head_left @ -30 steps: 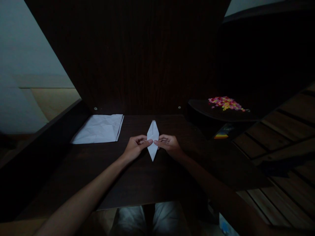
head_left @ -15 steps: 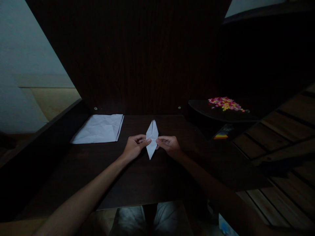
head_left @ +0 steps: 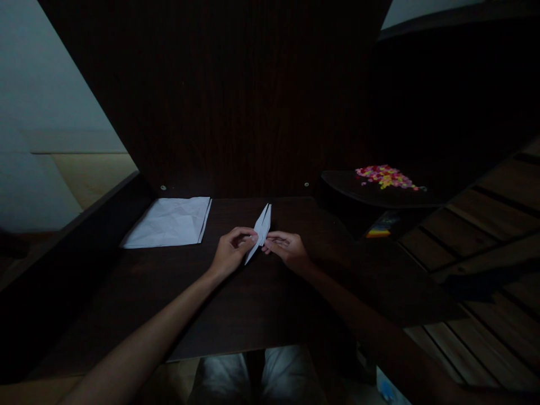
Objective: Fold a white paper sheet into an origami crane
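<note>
Between my hands, above the dark desk (head_left: 177, 304), is a narrow piece of folded white paper (head_left: 263, 223), pointed at its ends and tilted with its top leaning right. A slit splits its upper half. My left hand (head_left: 234, 246) pinches its left edge between thumb and fingers. From the right, my right hand (head_left: 287, 247) grips the lower right edge with thumb and fingertips. Part of the paper's lower half is hidden by the fingers.
A stack of creased white sheets (head_left: 171, 221) lies at the left by the desk's side board (head_left: 84, 242). On the right, a low rounded shelf (head_left: 337, 183) bears a heap of small pink, red and yellow pieces (head_left: 386, 176). A tall dark panel (head_left: 236, 101) rises behind.
The folded paper has turned from facing me broadly to a narrower, right-leaning angle. My right fingers have shifted slightly along its edge, while my left hand keeps hold.
</note>
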Motion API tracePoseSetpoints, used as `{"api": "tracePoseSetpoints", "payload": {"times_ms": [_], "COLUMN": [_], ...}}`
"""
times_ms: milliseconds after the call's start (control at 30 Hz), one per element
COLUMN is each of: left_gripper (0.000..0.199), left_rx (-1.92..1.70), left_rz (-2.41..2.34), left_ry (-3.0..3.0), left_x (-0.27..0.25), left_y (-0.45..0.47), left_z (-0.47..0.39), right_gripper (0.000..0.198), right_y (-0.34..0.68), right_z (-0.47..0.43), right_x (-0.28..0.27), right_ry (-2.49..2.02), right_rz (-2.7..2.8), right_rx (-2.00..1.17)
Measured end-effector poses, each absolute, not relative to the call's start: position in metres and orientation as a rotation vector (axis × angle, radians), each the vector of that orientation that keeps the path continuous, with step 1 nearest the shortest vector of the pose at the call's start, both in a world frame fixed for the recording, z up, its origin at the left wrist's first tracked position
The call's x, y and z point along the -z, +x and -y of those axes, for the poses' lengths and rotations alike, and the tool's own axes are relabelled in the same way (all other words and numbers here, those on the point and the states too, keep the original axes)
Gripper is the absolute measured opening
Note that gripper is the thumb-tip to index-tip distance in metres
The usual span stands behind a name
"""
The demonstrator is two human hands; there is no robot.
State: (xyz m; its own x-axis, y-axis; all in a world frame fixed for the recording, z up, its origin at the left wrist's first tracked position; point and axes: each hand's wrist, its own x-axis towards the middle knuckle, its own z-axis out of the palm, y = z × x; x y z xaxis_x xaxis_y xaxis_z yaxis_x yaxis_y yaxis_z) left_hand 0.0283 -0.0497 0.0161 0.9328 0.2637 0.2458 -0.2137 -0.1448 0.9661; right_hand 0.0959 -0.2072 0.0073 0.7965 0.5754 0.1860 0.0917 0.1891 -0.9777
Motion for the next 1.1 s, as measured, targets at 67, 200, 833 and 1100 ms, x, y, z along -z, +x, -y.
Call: {"api": "tracePoseSetpoints", "payload": {"times_ms": [67,200,833,1100], "left_gripper": [0.024,0.028,0.022,0.022], "left_rx": [-0.376,-0.299,-0.202,-0.166], "left_rz": [-0.041,-0.024,-0.003,-0.104], "left_ry": [1.653,1.626,1.712,1.445], "left_x": [-0.018,-0.022,-0.026,-0.018], "left_y": [0.027,0.026,0.023,0.026], "left_z": [0.052,0.055,0.056,0.055], "right_gripper": [0.028,0.025,0.048,0.053], "right_y": [0.096,0.098,0.100,0.095], "right_z": [0.207,0.208,0.204,0.203], "right_x": [-0.007,-0.007,-0.002,-0.006], "right_ry": [-1.354,-1.381,-1.333,-1.301], "right_rz": [0.603,0.613,0.485,0.567], "right_rx": [-0.348,-0.297,-0.324,-0.322]}}
